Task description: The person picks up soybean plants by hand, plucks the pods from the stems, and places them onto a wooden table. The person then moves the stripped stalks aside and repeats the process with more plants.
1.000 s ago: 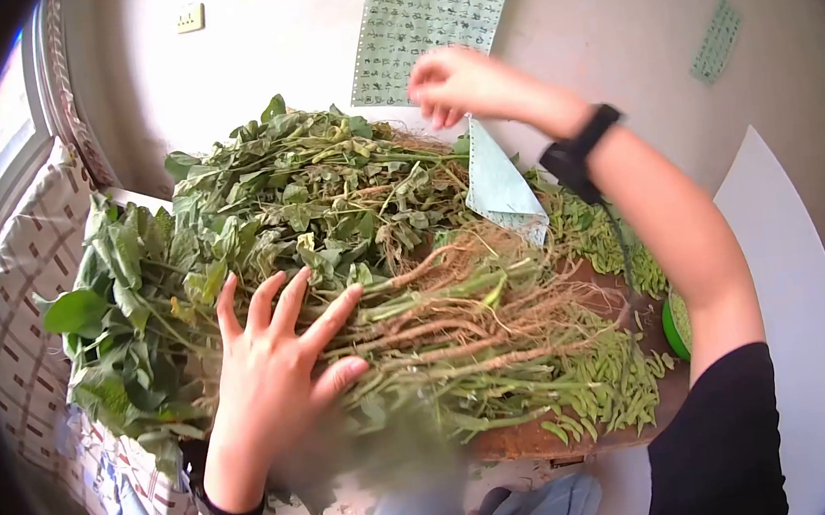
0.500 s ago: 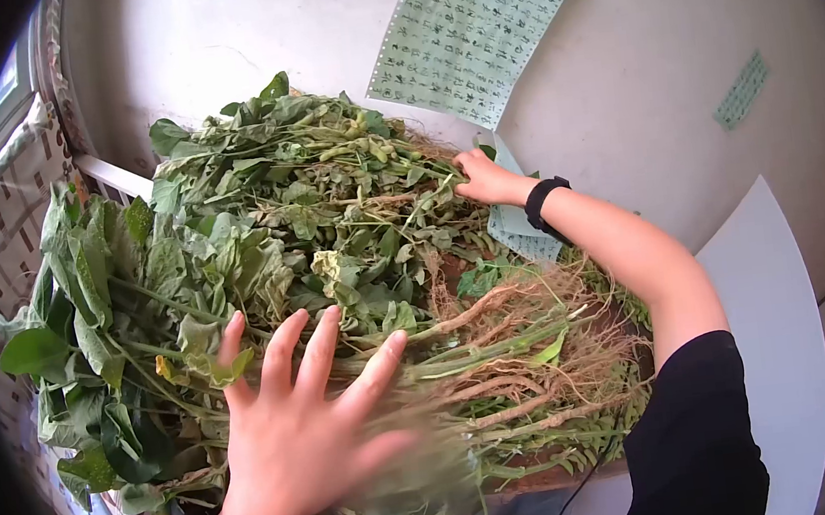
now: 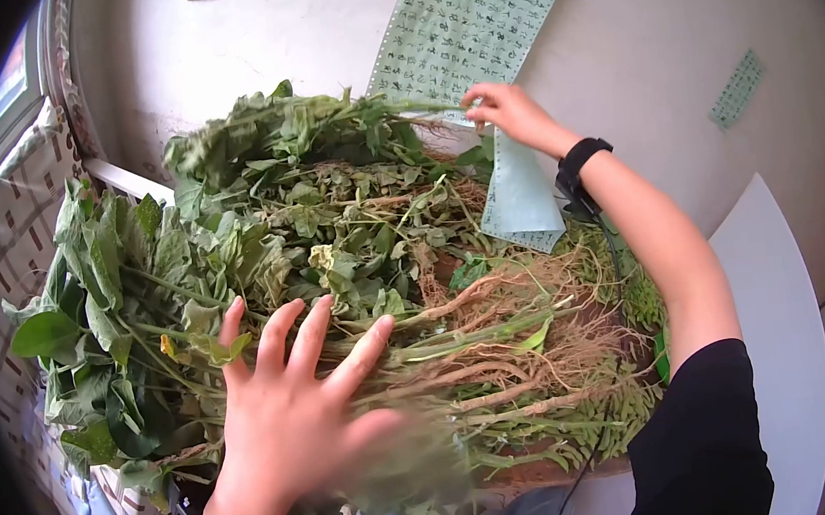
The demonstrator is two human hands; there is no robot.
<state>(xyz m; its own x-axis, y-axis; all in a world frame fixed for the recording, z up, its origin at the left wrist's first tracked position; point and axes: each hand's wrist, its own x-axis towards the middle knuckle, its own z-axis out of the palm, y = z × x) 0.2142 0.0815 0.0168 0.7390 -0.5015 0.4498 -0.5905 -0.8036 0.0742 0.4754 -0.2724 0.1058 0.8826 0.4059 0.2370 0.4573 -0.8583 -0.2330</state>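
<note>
Uprooted soybean plants (image 3: 329, 231) are heaped in front of me, wilted leaves to the left and brown roots (image 3: 535, 370) to the right. At the back of the heap, my right hand (image 3: 514, 118) is closed in a pinch around the stem of one leafy soybean plant (image 3: 298, 129), held up a little above the others. My left hand (image 3: 297, 405) rests with fingers spread across the stems of the nearer plants. Blurred greenery beside its thumb is hard to make out. Loose green pods (image 3: 597, 434) lie beneath the roots.
Written-on green sheets (image 3: 468, 20) hang on the wall behind the heap, the lowest one (image 3: 524, 195) dangling by the roots. A white panel (image 3: 771, 320) stands at the right. Patterned cloth (image 3: 12, 229) is on the left. A dark cable (image 3: 582, 486) runs near the front edge.
My right hand has risen and moved slightly right, lifting a soybean plant off the back of the heap. The left hand remains spread in nearly the same place.
</note>
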